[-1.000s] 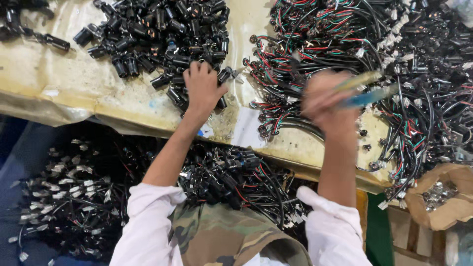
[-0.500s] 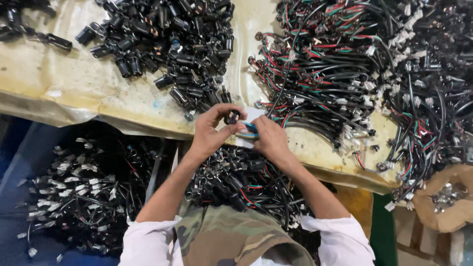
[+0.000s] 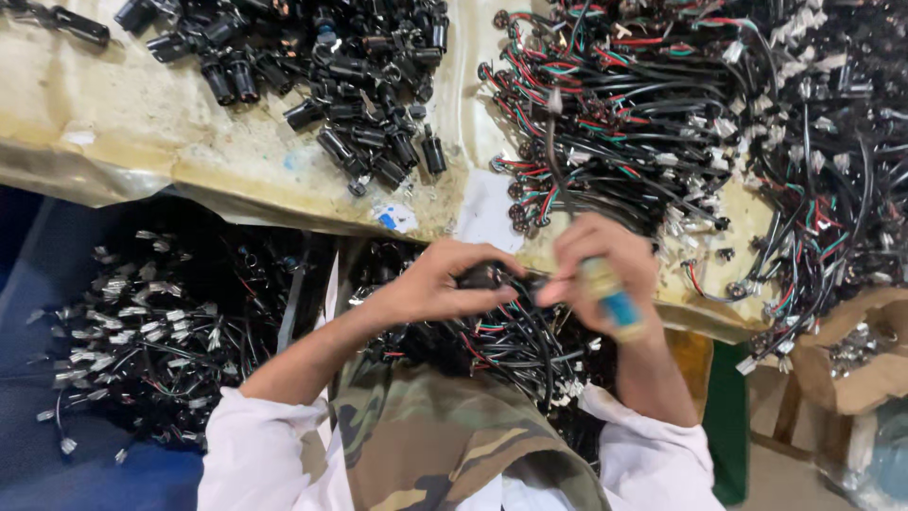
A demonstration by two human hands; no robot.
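Fingers (image 3: 492,289) pinch one black connector (image 3: 482,275); right hand (image 3: 601,270) grips one tool (image 3: 610,298).

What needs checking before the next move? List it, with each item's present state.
1. Left hand has a grip on the black connector: ok.
2. Right hand holds the blue-and-yellow-handled tool: ok.
3. Tool tip meets the connector: cannot tell, fingers hide it.
4. Spare black connectors piled on the table: ok.
5. Wire harness pile lying apart from the connector pile: ok.
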